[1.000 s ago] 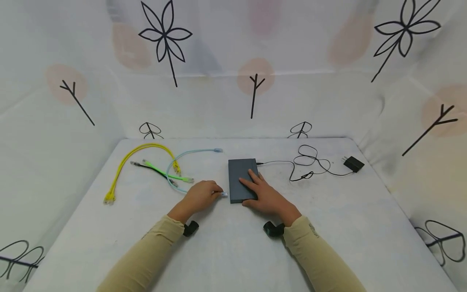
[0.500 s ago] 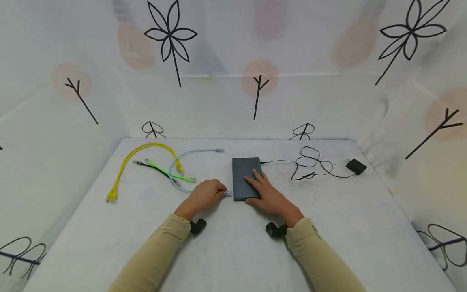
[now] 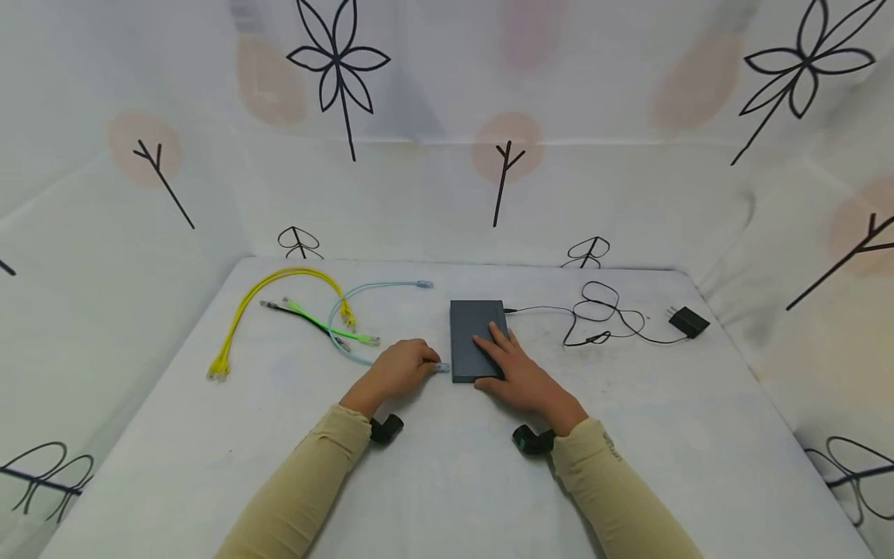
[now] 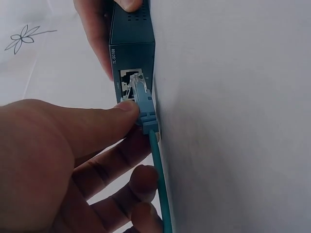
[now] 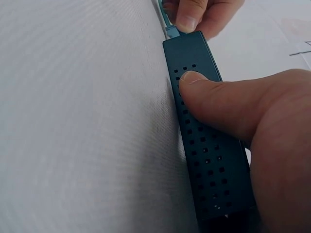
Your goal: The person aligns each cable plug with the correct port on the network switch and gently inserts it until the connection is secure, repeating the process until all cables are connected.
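Observation:
A dark flat network switch lies on the table, its port side facing left. My left hand pinches the plug of a light blue Ethernet cable between thumb and fingers. In the left wrist view, the plug's clear tip overlaps the port in the switch's end face. My right hand rests on the switch with its fingers straight and spread over the top. Its thumb presses the vented near side. The cable curves back behind the left hand to its other plug.
Yellow cables curve at the left, close to a green cable and a black cable. A thin black cord runs from the switch to a power adapter at the right. Patterned cloth walls the table.
My left hand has edged toward the switch with the blue cable's plug, closing the small gap between them. The right hand keeps its place on the switch. The head view has shifted slightly.

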`<state>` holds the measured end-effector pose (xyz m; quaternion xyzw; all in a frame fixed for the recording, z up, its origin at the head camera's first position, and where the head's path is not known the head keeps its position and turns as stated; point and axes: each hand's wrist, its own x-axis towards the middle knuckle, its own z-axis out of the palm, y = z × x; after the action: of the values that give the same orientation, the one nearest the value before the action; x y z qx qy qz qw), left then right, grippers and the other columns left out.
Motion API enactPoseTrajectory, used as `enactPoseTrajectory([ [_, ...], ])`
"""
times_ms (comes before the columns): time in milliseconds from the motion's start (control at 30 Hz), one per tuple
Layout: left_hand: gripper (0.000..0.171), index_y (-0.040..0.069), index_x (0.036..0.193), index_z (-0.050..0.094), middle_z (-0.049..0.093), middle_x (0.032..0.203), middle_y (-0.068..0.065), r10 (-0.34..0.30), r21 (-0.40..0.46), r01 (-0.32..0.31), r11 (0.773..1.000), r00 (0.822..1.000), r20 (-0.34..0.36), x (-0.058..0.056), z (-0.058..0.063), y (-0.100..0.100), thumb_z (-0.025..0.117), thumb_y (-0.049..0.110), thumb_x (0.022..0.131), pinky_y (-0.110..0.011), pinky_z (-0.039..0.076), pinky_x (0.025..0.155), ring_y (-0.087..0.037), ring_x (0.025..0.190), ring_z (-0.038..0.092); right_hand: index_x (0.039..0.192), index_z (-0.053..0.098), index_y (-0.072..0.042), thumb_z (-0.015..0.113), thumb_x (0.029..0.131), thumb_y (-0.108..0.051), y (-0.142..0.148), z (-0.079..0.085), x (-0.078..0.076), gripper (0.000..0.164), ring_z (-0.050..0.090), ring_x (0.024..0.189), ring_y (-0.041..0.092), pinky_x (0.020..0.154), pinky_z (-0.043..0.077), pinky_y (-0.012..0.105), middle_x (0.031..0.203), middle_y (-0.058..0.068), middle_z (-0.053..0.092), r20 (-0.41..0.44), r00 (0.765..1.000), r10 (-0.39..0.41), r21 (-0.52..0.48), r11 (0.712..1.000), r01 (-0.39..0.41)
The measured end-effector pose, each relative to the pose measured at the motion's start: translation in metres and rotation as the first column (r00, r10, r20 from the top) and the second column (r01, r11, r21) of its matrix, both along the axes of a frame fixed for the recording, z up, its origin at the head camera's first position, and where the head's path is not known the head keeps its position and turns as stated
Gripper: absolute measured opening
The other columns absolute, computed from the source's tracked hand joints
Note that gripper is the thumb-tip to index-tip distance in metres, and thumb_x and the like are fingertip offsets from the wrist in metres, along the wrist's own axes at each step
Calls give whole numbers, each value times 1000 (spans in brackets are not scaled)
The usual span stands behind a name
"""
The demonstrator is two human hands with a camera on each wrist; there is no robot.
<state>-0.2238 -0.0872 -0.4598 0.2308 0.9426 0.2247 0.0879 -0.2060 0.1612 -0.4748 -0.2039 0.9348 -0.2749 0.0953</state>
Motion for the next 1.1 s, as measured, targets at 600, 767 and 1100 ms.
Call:
enactPoseTrajectory([
  [600,23,12,113,73,68,104,-2,0,-6,0,1000,1000,-7,-4,1,5,60,22,97,-37,52,88,-19,99,64,155,25,-27,62,92,-46,0,1,2,75,-3,149,43,111,26,66,165,7,2,-18,1000,2,-2,1000,-2],
  [767,23,11,113,73,68,105,-2,1,2,-1,1000,1000,-8,-3,1,5,60,22,96,-37,52,89,-20,100,64,155,26,-26,62,92,-47,1,2,2,75,-3,149,43,110,26,66,164,8,2,-25,1000,6,2,1000,-6],
  [1100,23,11,113,73,69,107,-2,-5,6,5,1000,1000,15,-5,0,5,60,20,96,-37,51,91,-20,103,64,155,26,-26,62,92,-47,1,1,1,75,-2,149,44,110,26,66,164,9,3,-26,1000,9,-1,1000,-9],
])
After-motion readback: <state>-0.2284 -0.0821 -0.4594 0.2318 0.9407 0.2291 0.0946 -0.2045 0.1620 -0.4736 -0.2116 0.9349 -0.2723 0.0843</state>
